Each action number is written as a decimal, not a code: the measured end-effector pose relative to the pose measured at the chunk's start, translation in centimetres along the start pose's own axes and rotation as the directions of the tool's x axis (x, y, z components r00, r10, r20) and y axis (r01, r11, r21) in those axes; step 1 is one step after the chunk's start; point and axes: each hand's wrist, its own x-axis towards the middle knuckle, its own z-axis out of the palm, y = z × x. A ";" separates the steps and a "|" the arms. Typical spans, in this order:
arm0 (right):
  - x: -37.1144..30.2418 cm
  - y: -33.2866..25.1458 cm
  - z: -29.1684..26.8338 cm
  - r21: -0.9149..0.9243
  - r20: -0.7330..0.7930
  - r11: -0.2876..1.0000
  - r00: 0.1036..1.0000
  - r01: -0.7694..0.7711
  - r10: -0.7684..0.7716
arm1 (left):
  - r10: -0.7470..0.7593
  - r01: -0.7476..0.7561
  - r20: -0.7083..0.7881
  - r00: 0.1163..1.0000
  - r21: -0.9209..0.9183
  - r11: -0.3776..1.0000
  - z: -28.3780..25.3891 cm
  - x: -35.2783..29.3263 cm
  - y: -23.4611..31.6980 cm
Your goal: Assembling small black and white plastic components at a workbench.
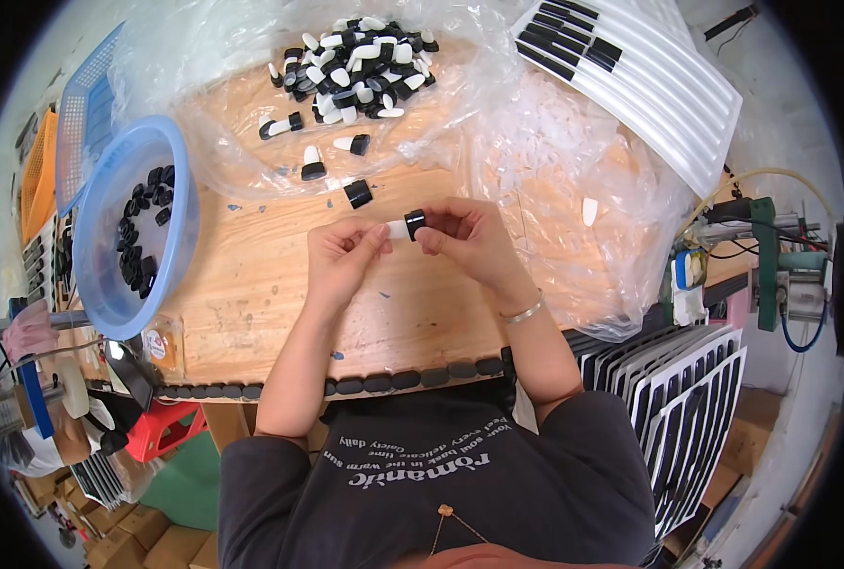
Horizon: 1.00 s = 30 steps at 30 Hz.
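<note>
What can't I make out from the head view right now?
- Head view: the white piece's left end, hidden by the left hand.
- Head view: part of the black piece, covered by the right hand.
- Head view: the pile's lowest pieces, hidden under others.
- Head view: fine detail on the basin's black parts, too small.
</note>
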 end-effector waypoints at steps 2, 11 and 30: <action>-0.2 -0.3 0.4 -0.005 -0.012 1.000 1.000 0.015 -0.015 | 0.032 -0.031 -0.038 0.999 0.030 0.999 0.1 0.1 0.1; 0.0 -0.9 0.1 0.023 -0.014 1.000 1.000 0.007 -0.006 | 0.085 -0.083 -0.045 0.995 0.055 0.995 -1.0 0.3 0.6; 4.5 -6.3 -0.5 -0.538 0.009 0.747 0.889 0.391 -0.459 | 0.855 -0.996 0.514 0.072 0.082 0.035 5.5 -8.8 17.0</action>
